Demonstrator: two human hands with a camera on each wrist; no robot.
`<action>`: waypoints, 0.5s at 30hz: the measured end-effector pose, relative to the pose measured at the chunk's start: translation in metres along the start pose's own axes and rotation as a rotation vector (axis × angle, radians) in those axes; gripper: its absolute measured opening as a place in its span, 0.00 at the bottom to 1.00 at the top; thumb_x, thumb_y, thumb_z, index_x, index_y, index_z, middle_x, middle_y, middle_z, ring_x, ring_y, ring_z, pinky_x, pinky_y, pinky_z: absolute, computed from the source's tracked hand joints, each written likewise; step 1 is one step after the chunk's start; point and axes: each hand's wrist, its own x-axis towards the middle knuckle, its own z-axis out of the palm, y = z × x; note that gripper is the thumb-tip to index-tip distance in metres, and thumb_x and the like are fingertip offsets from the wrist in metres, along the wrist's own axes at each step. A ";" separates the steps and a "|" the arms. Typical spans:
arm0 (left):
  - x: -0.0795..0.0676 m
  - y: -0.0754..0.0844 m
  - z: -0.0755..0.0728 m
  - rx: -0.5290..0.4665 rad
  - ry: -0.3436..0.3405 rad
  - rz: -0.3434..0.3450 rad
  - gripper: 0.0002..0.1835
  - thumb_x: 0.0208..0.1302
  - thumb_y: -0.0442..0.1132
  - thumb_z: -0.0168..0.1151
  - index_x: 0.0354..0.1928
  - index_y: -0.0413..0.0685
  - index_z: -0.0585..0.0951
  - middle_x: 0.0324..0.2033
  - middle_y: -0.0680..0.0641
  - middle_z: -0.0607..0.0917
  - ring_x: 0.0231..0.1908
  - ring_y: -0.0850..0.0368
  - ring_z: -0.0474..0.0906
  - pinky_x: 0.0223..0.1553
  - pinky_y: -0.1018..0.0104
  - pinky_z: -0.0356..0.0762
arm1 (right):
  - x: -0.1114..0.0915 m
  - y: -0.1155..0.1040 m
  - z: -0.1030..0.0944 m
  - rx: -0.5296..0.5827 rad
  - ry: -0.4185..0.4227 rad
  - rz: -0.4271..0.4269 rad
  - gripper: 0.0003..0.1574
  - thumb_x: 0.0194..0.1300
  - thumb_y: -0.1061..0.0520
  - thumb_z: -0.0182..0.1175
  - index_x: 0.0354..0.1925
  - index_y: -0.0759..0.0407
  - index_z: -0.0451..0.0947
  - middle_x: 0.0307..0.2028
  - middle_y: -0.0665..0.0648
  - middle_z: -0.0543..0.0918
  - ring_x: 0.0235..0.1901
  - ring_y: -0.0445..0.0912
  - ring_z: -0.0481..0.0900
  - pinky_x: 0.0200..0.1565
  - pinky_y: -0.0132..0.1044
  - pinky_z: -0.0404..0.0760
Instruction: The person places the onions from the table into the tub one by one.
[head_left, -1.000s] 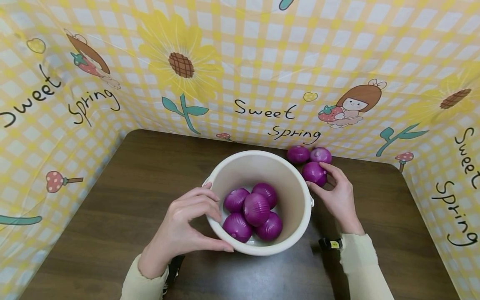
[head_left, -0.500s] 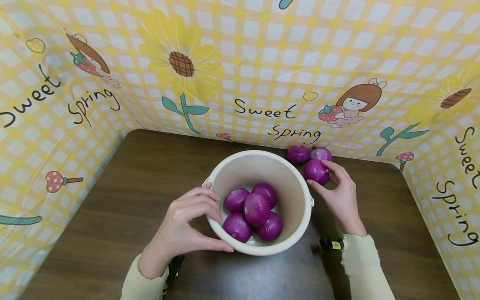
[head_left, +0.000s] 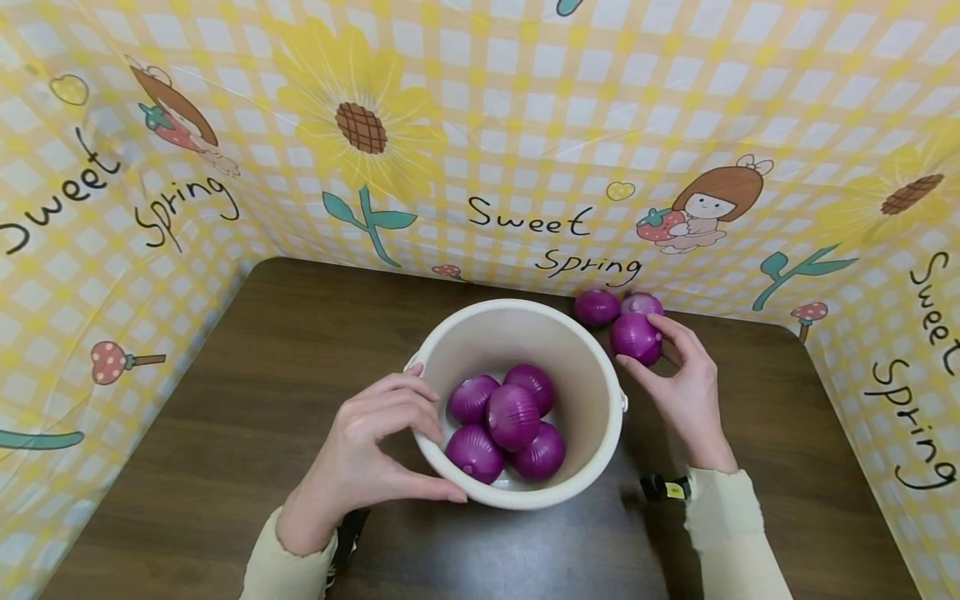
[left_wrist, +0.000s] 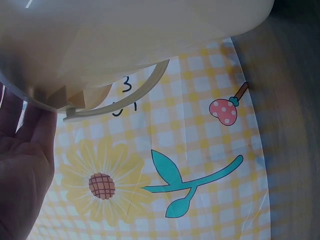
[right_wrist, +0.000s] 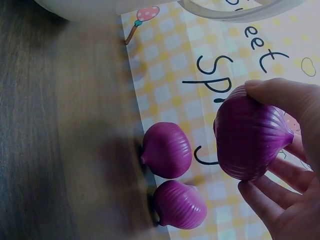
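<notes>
- So, the right hand (head_left: pixel 686 400) had a purple onion (head_left: pixel 636 339) pinched, with the thumb on one side and fingertips on the other.
- That held onion was just right of the bucket (head_left: pixel 519 498), outside it and near the rim. The right wrist view showed a gap between it and the two loose onions (head_left: pixel 597 307).
- Those two sat right next to each other on the brown table (head_left: pixel 187 417), near its far edge, up against the hanging cloth (head_left: pixel 480 100). From the head view, the held onion partly covered the right-hand one.
- Meanwhile the left hand (head_left: pixel 378 437) gripped the left side of the bucket, fingers hooked over the rim and thumb lying along the near edge.
- The bucket was off-white and stood upright, with its curved handle (left_wrist: pixel 145 97) showing in the left wrist view.
- Inside it were five more onions (head_left: pixel 513 417), with one in the middle sitting on top of the other four.
- Both arms had pale sleeves (head_left: pixel 731 533), and the cloth was yellow-and-white check with sunflowers and "Sweet Spring" printed on it.
</notes>
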 end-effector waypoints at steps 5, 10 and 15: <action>0.001 0.000 -0.001 -0.001 0.001 0.002 0.26 0.34 0.53 0.89 0.28 0.49 0.83 0.28 0.53 0.84 0.41 0.50 0.80 0.68 0.45 0.70 | -0.004 -0.030 -0.004 0.005 0.004 0.000 0.40 0.55 0.65 0.78 0.65 0.66 0.75 0.61 0.61 0.75 0.56 0.54 0.80 0.61 0.44 0.80; 0.001 0.001 -0.001 -0.002 -0.001 0.001 0.26 0.33 0.53 0.89 0.28 0.49 0.83 0.28 0.53 0.84 0.41 0.50 0.80 0.68 0.45 0.70 | -0.006 -0.042 -0.007 0.019 0.004 0.002 0.40 0.56 0.66 0.77 0.66 0.66 0.74 0.61 0.65 0.74 0.56 0.58 0.78 0.61 0.40 0.80; 0.000 0.001 0.000 -0.002 -0.002 -0.003 0.26 0.33 0.53 0.89 0.28 0.49 0.83 0.28 0.53 0.84 0.41 0.50 0.80 0.68 0.45 0.70 | -0.006 -0.046 -0.007 0.019 0.014 -0.013 0.40 0.55 0.67 0.77 0.65 0.66 0.75 0.61 0.64 0.75 0.55 0.56 0.79 0.61 0.37 0.80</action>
